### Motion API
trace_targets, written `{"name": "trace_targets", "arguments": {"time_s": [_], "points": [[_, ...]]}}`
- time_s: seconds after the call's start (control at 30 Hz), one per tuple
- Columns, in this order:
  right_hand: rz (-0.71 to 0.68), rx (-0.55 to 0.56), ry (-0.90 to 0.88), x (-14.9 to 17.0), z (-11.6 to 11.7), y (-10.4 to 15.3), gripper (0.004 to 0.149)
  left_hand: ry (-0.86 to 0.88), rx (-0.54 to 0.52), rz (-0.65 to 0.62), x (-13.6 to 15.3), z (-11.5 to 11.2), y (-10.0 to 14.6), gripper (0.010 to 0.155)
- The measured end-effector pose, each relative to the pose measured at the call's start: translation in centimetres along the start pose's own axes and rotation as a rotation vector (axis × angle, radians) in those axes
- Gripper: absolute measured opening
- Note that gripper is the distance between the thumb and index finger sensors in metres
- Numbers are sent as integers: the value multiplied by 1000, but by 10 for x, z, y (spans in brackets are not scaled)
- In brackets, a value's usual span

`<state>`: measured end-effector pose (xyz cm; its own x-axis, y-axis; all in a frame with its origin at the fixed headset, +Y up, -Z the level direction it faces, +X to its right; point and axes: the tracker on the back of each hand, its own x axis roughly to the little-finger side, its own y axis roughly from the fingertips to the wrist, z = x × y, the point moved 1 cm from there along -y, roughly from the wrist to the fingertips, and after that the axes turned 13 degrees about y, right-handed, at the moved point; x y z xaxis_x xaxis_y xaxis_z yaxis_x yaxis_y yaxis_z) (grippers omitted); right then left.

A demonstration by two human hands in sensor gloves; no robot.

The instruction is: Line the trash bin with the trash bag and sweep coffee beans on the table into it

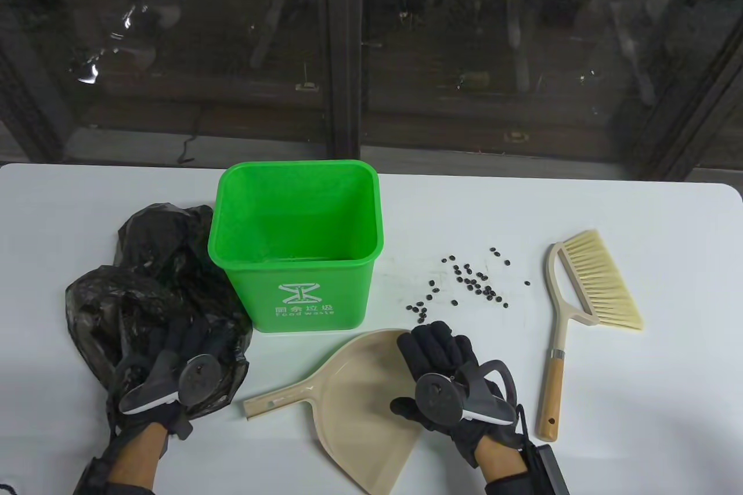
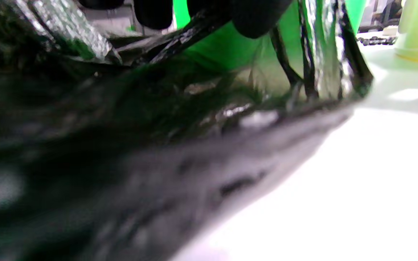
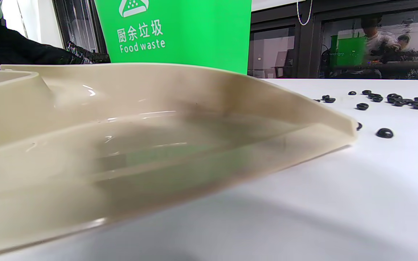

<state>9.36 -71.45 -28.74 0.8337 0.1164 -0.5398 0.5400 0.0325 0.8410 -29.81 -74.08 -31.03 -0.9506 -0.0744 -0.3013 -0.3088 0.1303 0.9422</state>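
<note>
The green trash bin stands upright and unlined at the table's middle. A crumpled black trash bag lies to its left. My left hand is on the bag's near side; in the left wrist view taut folds of the bag run up to my fingertips, which grip it. Coffee beans are scattered right of the bin. A beige dustpan lies in front of the bin. My right hand lies with straight fingers over the dustpan's right edge.
A beige brush with a wooden handle lies at the right, bristles pointing away. In the right wrist view the dustpan fills the foreground, with the bin behind it and beans to the right. Dark windows run behind the table's far edge.
</note>
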Motion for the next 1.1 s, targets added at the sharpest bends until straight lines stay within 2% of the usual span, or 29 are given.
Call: {"name": "trace_targets", "arguments": {"time_s": [0.1,0.23,0.47,0.67,0.9,1.1], "points": [[-1,-2,-9,0,1,0,91,-23,-105,-17,-3,8,3,43],[1,0,-18,0,1,0,91,-26,-192,-33,-6,21,9,42],[6,23,-56,1,-7,0,91,-29,-396,-86,-25,66,25,42],[-26,60,-94,-10,-28,-3,90,-90,-440,-186,-59,110,30,42],[-93,126,-177,-26,-61,-6,90,-208,-470,-314,-118,169,36,42],[-94,200,-198,-22,-97,-3,90,-262,-514,-335,-153,216,30,42]]}}
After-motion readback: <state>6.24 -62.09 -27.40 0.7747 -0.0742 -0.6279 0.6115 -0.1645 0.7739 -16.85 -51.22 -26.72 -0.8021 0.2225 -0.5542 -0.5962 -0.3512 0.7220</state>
